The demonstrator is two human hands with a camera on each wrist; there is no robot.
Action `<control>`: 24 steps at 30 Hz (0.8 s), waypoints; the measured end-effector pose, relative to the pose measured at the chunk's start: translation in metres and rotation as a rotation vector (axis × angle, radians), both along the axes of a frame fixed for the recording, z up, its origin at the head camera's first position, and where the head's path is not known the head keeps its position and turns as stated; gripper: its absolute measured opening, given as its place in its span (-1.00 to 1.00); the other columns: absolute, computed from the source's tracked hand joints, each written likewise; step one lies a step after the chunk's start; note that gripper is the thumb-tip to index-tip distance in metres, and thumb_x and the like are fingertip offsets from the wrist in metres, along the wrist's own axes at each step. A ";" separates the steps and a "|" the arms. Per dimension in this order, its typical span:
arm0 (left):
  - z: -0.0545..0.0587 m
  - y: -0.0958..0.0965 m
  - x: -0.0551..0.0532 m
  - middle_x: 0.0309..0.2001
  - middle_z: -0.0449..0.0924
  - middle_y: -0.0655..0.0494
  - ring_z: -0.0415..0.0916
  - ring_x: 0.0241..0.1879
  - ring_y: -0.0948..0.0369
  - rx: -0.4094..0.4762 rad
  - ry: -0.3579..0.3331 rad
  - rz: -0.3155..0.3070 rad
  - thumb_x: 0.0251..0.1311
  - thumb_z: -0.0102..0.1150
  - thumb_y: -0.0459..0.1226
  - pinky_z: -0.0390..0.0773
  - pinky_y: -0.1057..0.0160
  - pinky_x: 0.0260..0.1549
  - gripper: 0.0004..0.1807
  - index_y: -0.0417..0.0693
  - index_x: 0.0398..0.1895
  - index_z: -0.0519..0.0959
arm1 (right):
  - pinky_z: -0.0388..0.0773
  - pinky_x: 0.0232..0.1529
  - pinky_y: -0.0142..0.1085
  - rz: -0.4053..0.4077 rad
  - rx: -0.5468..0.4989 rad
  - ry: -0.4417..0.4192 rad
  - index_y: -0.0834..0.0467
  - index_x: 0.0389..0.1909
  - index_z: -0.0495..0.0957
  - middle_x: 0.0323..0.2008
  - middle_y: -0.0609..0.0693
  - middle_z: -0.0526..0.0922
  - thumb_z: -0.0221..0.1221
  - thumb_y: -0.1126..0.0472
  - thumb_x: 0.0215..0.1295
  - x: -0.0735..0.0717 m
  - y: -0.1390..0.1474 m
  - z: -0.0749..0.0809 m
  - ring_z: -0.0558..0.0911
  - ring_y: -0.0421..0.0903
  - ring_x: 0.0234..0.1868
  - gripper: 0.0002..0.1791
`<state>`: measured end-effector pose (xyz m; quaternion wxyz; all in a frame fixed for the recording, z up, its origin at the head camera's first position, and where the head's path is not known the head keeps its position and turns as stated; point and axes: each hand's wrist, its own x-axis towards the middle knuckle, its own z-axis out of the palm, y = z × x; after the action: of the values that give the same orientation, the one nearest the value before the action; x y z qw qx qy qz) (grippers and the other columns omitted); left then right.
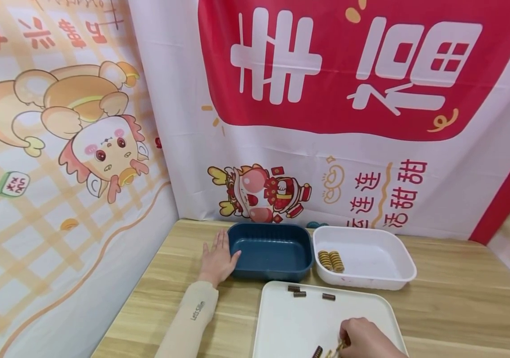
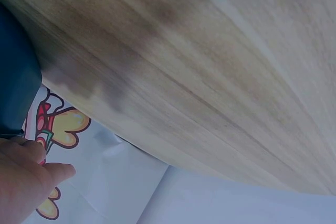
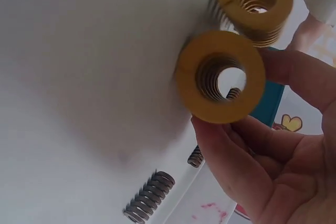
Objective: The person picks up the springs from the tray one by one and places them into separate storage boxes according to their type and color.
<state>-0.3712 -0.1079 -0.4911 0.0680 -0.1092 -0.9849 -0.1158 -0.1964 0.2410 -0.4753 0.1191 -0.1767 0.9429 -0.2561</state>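
Observation:
My right hand (image 1: 364, 339) is low over the white tray (image 1: 291, 325). In the right wrist view its thumb and fingers pinch a thick yellow coil spring (image 3: 184, 80), whose open end faces the camera. Another yellow spring (image 3: 227, 1) is right beside it. Dark coil springs lie on the tray, such as one (image 3: 149, 198) near the held spring and another (image 1: 328, 297) by the far edge. My left hand (image 1: 216, 259) rests against the left side of a dark blue bin (image 1: 270, 274), fingers straight and thumb at the rim.
To the right of the blue bin stands a white bin (image 1: 371, 282) with yellow springs (image 1: 330, 261) grouped in its left corner. Both bins sit on the wood-grain table (image 1: 452, 283), beyond the tray. A printed cloth (image 1: 255, 149) hangs behind them, and another covers the left side.

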 end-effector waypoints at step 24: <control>0.001 0.000 0.000 0.47 -0.08 -0.22 -0.11 0.45 -0.06 -0.008 0.002 0.002 0.41 -0.18 0.08 -0.09 -0.25 0.28 -0.19 -0.39 0.44 0.00 | 0.34 -0.58 -0.15 -0.147 0.188 0.141 0.10 -0.72 0.38 -0.69 -0.08 0.38 0.25 0.33 -0.40 0.004 -0.004 -0.007 0.35 -0.11 -0.62 -0.78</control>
<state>-0.3713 -0.1075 -0.4906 0.0685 -0.1086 -0.9854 -0.1116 -0.1925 0.2366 -0.4821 0.0494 -0.1126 0.9792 -0.1614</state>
